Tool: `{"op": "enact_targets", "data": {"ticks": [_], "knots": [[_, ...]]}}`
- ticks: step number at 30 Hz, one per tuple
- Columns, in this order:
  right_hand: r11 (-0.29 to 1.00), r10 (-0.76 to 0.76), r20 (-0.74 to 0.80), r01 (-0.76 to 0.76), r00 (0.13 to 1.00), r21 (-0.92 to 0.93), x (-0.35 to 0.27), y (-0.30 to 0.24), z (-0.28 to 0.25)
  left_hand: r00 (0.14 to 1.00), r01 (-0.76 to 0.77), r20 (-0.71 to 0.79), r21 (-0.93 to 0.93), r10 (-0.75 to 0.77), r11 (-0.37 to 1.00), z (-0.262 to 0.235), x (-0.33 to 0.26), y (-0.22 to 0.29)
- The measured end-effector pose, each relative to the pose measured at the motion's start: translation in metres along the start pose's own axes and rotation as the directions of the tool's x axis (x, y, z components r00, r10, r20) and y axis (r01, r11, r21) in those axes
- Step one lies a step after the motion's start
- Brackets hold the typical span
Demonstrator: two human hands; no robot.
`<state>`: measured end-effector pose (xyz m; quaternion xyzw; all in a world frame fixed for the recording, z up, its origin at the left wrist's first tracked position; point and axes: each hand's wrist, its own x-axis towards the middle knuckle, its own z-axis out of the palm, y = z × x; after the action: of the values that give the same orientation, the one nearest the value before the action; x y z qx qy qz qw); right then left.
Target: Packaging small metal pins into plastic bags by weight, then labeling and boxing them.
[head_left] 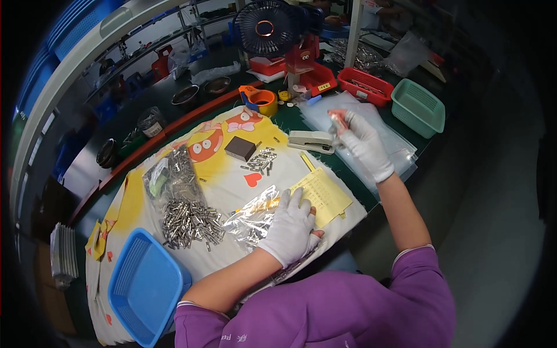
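My left hand (289,227), in a white glove with bare fingertips on the thumb side, lies with fingers stretched out over a clear plastic bag (246,229) of small metal parts. Its fingertips reach the edge of a yellow sheet of paper (326,194) with writing. Raised over the clear plastic sheets is my right hand (366,145), gloved the same way; its thumb and fingers are drawn together, and what they pinch is too blurred to name. A pale stapler (311,141) lies just left of it. Loose metal pins form a large pile (190,223) and a smaller one (264,161).
A blue basket (145,290) stands at the near left. Around the cloth are a dark block (240,148), an orange tape dispenser (259,100), red trays (365,86), a green basket (418,107) and a fan (267,28). Clear sheets (400,151) lie at right.
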<state>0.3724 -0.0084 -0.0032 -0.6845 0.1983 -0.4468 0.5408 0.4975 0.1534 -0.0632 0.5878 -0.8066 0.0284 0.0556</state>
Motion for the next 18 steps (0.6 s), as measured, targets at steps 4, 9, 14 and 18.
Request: {"op": "enact_targets", "data": {"ticks": [4, 9, 14, 18], "knots": [[0.956, 0.283, -0.018, -0.283, 0.959, -0.073, -0.055, 0.021, -0.013, 0.999, -0.015, -0.03, -0.087, 0.013, 0.996, 0.006, -0.001, -0.008], [0.944, 0.329, -0.154, -0.327, 0.932, 0.04, -0.077, 0.013, -0.033, 0.962, 0.117, -0.232, -0.123, -0.144, 0.985, -0.001, 0.015, -0.02], [0.959, 0.249, -0.125, -0.227, 0.96, 0.171, -0.084, 0.021, -0.032, 0.939, 0.308, -0.135, -0.075, -0.315, 0.949, 0.001, 0.047, -0.036], [0.966, 0.246, -0.143, -0.231, 0.959, 0.118, -0.099, 0.02, -0.029, 0.915, 0.382, -0.131, -0.034, -0.383, 0.924, 0.012, 0.06, -0.042]]}}
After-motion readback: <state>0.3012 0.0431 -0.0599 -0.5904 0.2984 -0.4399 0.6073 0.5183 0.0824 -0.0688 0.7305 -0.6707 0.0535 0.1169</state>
